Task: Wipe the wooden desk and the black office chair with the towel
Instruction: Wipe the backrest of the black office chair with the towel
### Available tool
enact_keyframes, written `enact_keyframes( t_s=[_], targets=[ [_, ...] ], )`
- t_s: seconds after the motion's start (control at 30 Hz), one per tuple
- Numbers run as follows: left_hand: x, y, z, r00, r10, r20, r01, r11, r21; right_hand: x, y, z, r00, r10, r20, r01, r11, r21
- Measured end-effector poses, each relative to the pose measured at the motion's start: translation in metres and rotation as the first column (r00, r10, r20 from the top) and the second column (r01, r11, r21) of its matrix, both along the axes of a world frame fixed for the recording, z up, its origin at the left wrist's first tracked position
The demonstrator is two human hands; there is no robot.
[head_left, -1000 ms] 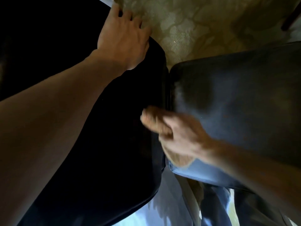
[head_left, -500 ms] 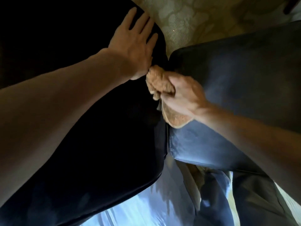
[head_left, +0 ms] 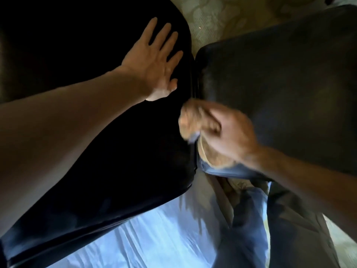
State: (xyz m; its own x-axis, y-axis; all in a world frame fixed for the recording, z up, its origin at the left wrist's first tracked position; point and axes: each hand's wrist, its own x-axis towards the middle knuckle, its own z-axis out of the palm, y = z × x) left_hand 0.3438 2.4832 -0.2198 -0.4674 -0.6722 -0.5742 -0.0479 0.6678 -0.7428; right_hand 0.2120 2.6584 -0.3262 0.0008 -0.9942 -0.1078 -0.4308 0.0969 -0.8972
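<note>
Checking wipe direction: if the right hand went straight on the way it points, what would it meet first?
Probably the darker chair pad across the gap, with the towel in the right hand touching first; depth is unclear.

place: carpeted indoor room | cues: patterned carpet [head_left: 216, 18], black padded chair [head_left: 280, 89]

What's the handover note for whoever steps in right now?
Left hand: open, flat on the left cushion of the black office chair.
Right hand: grips the bunched tan towel, motion-blurred, at the gap between the left cushion and the right cushion.
Done: cannot tell how much of the chair is wiped.
Left: finish the chair, probably the gap and both cushions. The wooden desk is out of view, so check it.
</note>
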Motion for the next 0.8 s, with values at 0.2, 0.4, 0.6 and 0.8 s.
enact_keyframes(
  t_s=[0.2,0.4,0.6,0.8],
  targets=[
    [0.005,-0.003,-0.006,0.998,-0.012,-0.056,0.012,1.0,-0.013,0.012,-0.043,-0.007,0.98,0.174,-0.092,-0.155,0.971,0.181],
    [0.009,-0.006,-0.005,0.996,-0.036,-0.076,0.037,0.999,0.008,0.04,0.09,-0.022,0.972,0.206,0.115,-0.22,0.968,0.123],
    [0.007,-0.01,-0.006,0.996,-0.034,-0.086,0.036,0.999,0.022,0.023,0.136,-0.033,0.923,0.338,0.185,-0.366,0.918,0.153],
    [0.006,-0.013,-0.011,0.997,-0.013,-0.073,0.014,1.0,0.018,0.035,0.096,-0.033,0.968,0.196,0.158,-0.226,0.953,0.204]
  ],
)
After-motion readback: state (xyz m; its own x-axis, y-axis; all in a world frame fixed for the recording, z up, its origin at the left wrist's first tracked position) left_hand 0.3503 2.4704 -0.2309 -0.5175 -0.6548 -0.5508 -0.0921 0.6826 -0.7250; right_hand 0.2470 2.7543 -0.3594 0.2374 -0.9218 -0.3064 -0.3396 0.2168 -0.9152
